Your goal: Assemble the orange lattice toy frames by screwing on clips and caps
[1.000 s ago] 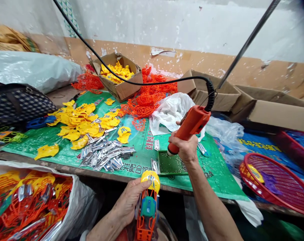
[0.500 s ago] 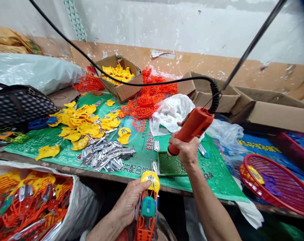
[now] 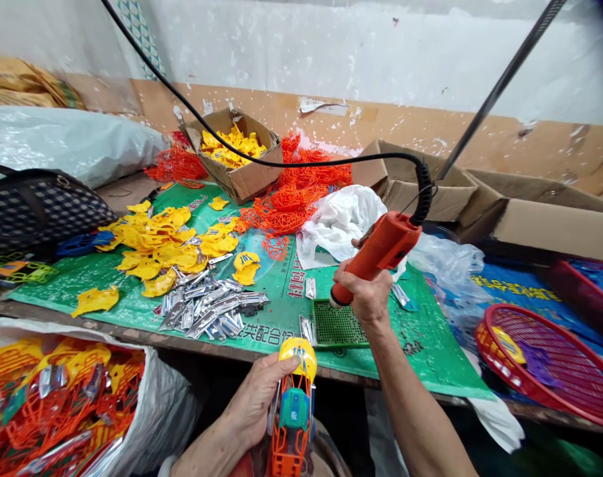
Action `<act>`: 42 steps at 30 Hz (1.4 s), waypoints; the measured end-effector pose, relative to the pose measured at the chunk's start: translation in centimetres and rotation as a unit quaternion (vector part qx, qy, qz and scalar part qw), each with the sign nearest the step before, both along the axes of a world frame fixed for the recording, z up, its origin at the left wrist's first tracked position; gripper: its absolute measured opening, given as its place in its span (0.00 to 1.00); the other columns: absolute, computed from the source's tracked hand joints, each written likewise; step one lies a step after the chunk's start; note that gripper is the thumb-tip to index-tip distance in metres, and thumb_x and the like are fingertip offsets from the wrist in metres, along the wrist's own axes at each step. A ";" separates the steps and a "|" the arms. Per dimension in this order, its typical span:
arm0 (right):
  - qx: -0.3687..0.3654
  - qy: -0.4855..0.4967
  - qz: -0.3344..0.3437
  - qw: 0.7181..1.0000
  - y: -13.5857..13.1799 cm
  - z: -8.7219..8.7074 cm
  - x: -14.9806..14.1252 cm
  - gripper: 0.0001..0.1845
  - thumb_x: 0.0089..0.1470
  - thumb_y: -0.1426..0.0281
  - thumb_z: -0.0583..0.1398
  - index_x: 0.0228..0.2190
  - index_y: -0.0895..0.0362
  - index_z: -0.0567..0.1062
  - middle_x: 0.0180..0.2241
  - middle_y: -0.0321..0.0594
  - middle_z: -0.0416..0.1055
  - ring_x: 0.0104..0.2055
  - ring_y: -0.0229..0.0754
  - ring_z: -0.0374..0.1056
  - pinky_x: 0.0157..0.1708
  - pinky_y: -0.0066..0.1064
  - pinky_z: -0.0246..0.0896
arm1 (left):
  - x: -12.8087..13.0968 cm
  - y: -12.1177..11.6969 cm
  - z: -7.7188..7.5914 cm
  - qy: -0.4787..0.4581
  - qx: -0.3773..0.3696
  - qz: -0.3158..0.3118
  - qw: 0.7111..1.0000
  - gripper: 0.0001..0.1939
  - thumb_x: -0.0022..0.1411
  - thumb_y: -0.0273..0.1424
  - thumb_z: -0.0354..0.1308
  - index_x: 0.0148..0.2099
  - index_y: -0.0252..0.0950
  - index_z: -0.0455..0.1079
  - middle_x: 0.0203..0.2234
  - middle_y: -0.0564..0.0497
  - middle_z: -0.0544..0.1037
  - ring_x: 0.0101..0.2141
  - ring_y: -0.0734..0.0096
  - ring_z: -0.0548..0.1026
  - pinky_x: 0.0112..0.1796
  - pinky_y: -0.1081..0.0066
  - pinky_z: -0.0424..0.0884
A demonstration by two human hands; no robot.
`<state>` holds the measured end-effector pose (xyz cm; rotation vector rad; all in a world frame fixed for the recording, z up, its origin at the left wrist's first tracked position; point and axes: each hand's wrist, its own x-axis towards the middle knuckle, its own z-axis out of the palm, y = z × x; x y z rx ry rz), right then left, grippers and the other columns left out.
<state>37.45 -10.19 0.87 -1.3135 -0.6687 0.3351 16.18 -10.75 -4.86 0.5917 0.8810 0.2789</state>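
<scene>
My left hand (image 3: pixel 254 401) grips a toy vehicle body (image 3: pixel 294 414) at the table's front edge, thumb pressed on its yellow front piece. Its frame is orange, with a teal block in the middle and silvery strips along the sides. My right hand (image 3: pixel 368 295) is wrapped round a red electric screwdriver (image 3: pixel 378 255), held tilted with its nose down to the left. Below that nose lies a green screw tray (image 3: pixel 338 324) with a grid of small holes. The screwdriver's tip is not clearly visible. Silver strips (image 3: pixel 217 308) lie piled left of the tray, beside yellow shell pieces (image 3: pixel 157 242).
A black cable (image 3: pixel 281 162) runs from the screwdriver across the view. Behind stand a cardboard box of yellow parts (image 3: pixel 252 179) and orange frames (image 3: pixel 301 192). A sack of parts (image 3: pixel 167 391) is at lower left, a red basket (image 3: pixel 570 351) at right. White cloth (image 3: pixel 341 218) lies mid-table.
The screwdriver in my right hand has shifted slightly left, and its cable has swung a little. My left hand and the toy have hardly moved.
</scene>
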 end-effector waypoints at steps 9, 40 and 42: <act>0.001 -0.008 0.003 1.000 0.0 -0.3 0.1 0.06 0.33 0.71 0.67 0.20 0.57 0.75 0.21 0.33 0.71 0.23 0.38 0.65 0.28 0.34 0.64 | 0.0 0.0 0.3 0.000 -0.003 -0.004 1.000 0.14 0.52 0.37 0.68 0.34 0.30 0.75 0.20 0.49 0.77 0.18 0.72 0.74 0.21 0.75 0.69; 0.061 0.052 0.155 0.985 -5.0 2.6 -6.0 0.07 0.39 0.73 0.64 0.26 0.54 0.74 0.23 0.33 0.69 0.24 0.39 0.66 0.30 0.37 0.65 | -1.1 -2.4 -0.3 -0.004 -0.011 0.054 0.998 0.17 0.47 0.36 0.69 0.34 0.28 0.76 0.20 0.47 0.78 0.17 0.70 0.73 0.21 0.73 0.69; 0.058 0.056 0.161 0.984 -5.0 2.1 -6.6 0.08 0.39 0.73 0.65 0.27 0.54 0.74 0.24 0.33 0.70 0.25 0.39 0.67 0.31 0.38 0.66 | -1.1 -2.4 -0.4 -0.012 -0.016 0.056 0.998 0.17 0.46 0.36 0.70 0.35 0.28 0.76 0.20 0.47 0.79 0.18 0.70 0.74 0.22 0.72 0.69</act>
